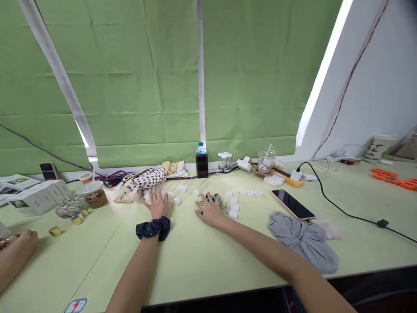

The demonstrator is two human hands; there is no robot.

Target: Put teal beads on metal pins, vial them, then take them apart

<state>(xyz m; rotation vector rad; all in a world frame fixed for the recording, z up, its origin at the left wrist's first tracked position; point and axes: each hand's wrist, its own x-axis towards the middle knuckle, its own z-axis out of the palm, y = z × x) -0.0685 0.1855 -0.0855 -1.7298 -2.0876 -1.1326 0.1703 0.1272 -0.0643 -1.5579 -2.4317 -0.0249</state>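
Note:
My left hand, with a dark dotted scrunchie at its wrist, lies flat with fingers spread and holds nothing. Beside its fingertips are loose white caps and what look like clear plastic tubes. My right hand rests palm down, fingers apart, over a cluster of small dark-teal pieces with thin wire-like stems; the hand partly hides them. To its right, more white caps form a bent line. Several upright capped vials stand at the back.
A blue-capped bottle stands at the back. On the right lie a phone, a grey cloth, a black cable and orange-handled scissors. At left are white boxes, a drink cup and another person's hand.

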